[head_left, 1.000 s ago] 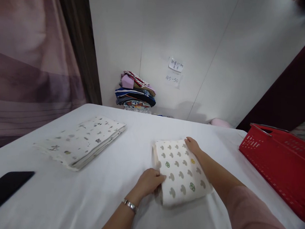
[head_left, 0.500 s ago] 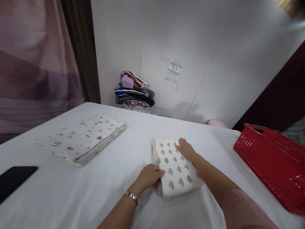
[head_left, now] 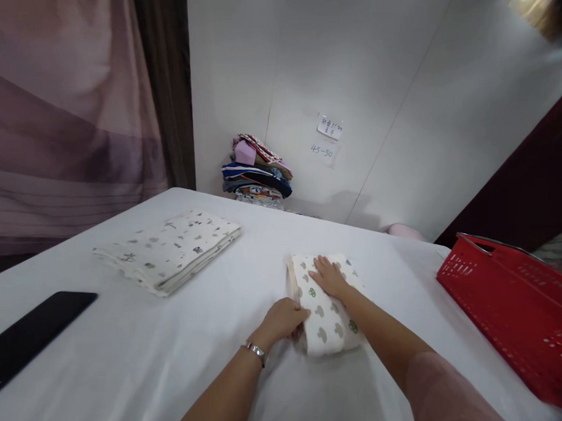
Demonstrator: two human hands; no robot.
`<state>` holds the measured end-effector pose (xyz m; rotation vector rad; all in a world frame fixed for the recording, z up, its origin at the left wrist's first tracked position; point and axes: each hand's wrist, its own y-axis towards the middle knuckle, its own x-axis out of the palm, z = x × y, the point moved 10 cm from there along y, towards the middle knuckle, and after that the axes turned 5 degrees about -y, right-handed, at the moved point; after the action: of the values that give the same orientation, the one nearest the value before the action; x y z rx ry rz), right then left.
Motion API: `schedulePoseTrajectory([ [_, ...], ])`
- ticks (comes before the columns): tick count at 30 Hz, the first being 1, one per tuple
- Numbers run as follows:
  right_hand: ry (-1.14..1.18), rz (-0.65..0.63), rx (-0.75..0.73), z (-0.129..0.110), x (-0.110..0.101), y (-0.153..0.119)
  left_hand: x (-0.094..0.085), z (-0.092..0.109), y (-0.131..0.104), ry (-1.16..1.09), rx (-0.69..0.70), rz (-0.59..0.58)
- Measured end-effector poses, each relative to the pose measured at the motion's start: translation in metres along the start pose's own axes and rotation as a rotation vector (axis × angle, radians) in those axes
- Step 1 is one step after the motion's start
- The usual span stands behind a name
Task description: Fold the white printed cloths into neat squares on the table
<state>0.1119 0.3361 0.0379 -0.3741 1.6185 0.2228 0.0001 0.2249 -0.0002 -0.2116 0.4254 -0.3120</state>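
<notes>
A folded white cloth (head_left: 325,335) printed with grey and green mushrooms lies on the white-covered table in front of me. At its left edge, my left hand (head_left: 284,319) pinches the folded layers between thumb and fingers; the fingers underneath are partly hidden. My right hand (head_left: 329,277) rests flat on the cloth's top near the far side, fingers stretched and slightly spread. Farther left lies another folded white cloth (head_left: 176,247) with a scattered grey and dark print, touched by neither hand.
A black flat device like a phone (head_left: 37,334) lies at the table's left. On the right stands a red perforated basket (head_left: 503,304) with a metal handle. Stacked folded fabrics (head_left: 257,176) sit beyond the far edge, against the wall with paper signs (head_left: 330,127).
My right hand has moved left from the cloth's far right corner onto its top. My left hand keeps its hold on the left edge. The view has shifted slightly left.
</notes>
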Motion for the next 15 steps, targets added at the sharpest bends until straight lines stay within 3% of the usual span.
schedulePoseTrajectory([
  [10, 0.022, -0.01, -0.061, -0.036, 0.001, -0.004, -0.003, 0.005, -0.004, 0.036, -0.01, 0.001],
  [13, 0.032, 0.001, -0.044, -0.024, -0.008, -0.017, -0.003, 0.004, -0.004, 0.051, -0.01, -0.001],
  [15, 0.029, 0.057, 0.026, 0.003, -0.016, -0.033, -0.002, 0.004, -0.003, 0.044, -0.009, -0.008],
])
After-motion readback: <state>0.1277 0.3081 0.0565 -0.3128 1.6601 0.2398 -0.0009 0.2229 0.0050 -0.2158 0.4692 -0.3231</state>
